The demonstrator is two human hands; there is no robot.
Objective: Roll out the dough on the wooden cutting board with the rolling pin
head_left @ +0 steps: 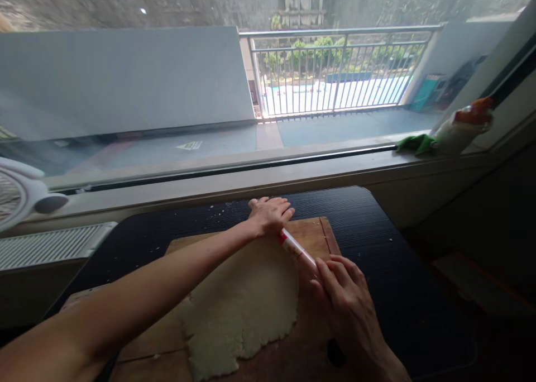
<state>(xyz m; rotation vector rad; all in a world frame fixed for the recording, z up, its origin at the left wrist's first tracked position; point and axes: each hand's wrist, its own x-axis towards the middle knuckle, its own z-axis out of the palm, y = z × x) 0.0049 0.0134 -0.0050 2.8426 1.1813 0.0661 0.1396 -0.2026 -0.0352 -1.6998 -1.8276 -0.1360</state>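
Observation:
A thin, pale sheet of dough (247,298) with ragged edges lies flat on a wooden board (312,231). A slim red-and-white rolling pin (299,251) slants between my two hands near the dough's right side. My left hand (270,214) reaches to the board's far edge, its palm over the pin's far end and its fingers stretched out. The pin's end is hidden beneath that palm. Around the near end, my right hand (347,292) is closed, with its fingers over the pin.
Beneath the board is a black table (364,220) with small crumbs. A window sill (234,176) runs behind it. On the sill at right stand a spray bottle (458,130) and a green cloth (416,144). A white fan (25,195) is at left, above a slatted white panel (58,245).

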